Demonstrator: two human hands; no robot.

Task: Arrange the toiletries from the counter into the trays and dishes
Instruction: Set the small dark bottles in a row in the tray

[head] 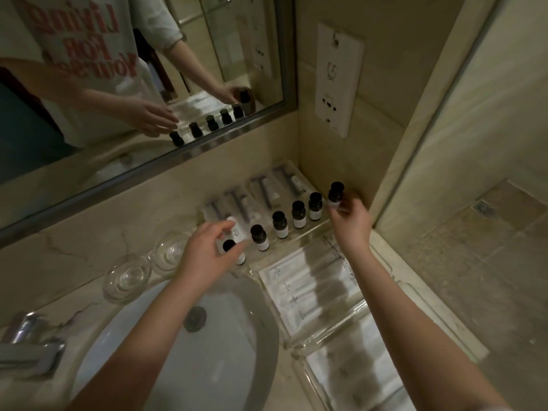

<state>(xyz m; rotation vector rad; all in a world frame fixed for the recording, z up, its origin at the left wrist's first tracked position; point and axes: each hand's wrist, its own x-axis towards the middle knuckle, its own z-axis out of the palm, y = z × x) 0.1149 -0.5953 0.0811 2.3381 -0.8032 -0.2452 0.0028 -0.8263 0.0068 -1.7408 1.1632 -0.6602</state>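
Several small dark-capped bottles [280, 224] stand in a diagonal row on a clear tray [321, 225] in the counter's corner. My right hand [351, 216] grips the bottle at the far right end [336, 193], beside the wall. My left hand [207, 250] is closed around the bottle at the near left end [229, 247]. Behind the row lie clear packets with dark-handled items [261, 191]. Nearer me, a clear glass tray [355, 310] holds flat white sachets [308, 280].
Two empty round glass dishes [127, 278] [170, 252] sit left of the bottles. A white sink basin [178, 336] with its drain fills the near side, with a chrome tap [26, 345] at the left. A mirror [118, 69] hangs above; a socket panel [338, 78] is on the right wall.
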